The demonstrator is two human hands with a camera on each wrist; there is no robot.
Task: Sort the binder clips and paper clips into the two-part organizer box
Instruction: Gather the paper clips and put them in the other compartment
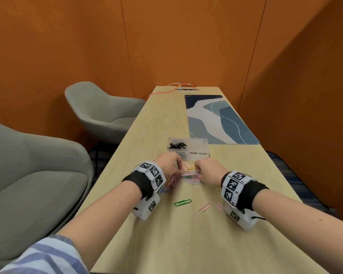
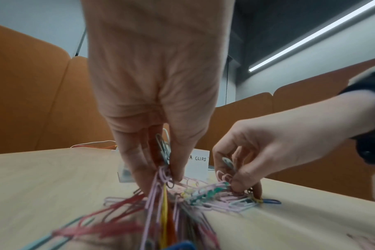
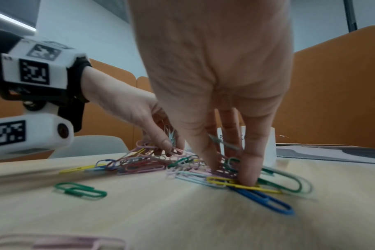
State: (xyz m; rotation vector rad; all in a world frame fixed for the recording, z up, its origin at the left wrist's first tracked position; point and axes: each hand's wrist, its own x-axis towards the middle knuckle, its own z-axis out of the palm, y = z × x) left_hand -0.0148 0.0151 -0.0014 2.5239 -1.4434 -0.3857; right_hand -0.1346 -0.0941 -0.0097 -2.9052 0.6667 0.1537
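A pile of coloured paper clips (image 1: 187, 176) lies on the table just in front of the clear two-part organizer box (image 1: 208, 153). Its left part holds black binder clips (image 1: 176, 144); the right part, labelled PAPER CLIPS, looks empty. My left hand (image 1: 170, 165) sits at the pile's left side and pinches a bunch of paper clips (image 2: 163, 152) between thumb and fingers. My right hand (image 1: 205, 167) is at the pile's right side, fingertips (image 3: 249, 179) down in the clips, with a few clips (image 2: 228, 162) pinched between thumb and fingers.
A loose green paper clip (image 1: 183, 202) and two pink ones (image 1: 204, 208) lie nearer to me. A blue-patterned mat (image 1: 218, 119) lies beyond the box on the right. Grey chairs (image 1: 99, 107) stand left of the table. An orange cable (image 1: 166, 89) runs at the far end.
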